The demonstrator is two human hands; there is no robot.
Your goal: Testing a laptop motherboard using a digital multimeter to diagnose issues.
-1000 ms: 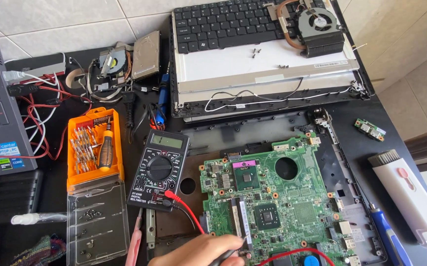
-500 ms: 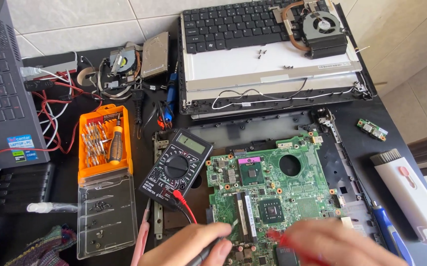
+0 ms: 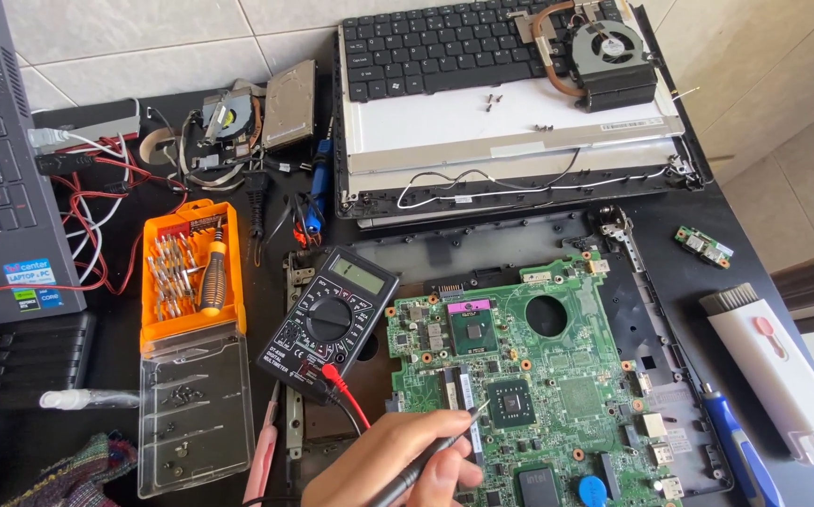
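While the head camera looked down on the dark surface [image 3: 763,235], only one hand [image 3: 397,460] was in frame, at the bottom edge; it came in from the lower left, so it was probably the left hand, though that could not be told for sure. It was clenched in a pen grip around a thin black probe [image 3: 440,449], whose metal tip rested on the green circuit board [image 3: 557,394] just left of a square black chip [image 3: 512,404]. That grip suited steadying a fine point on small contacts. The right hand was out of view.

Lying inside an opened laptop base, the board kept its parts facing up. A black meter [image 3: 329,314] sat just left of the board, touching its corner, tilted so its screen faced the person. Its red and black leads ran from its lower end toward the hand.

Farther left stood an orange screwdriver-bit case [image 3: 189,272] with its clear lid [image 3: 193,404] folded open toward the person, tiny screws collected in it. At the top lay a removed keyboard [image 3: 444,42] and a cooling fan [image 3: 608,47], set well apart from the board. A white brush tool [image 3: 782,376] lay at the right.
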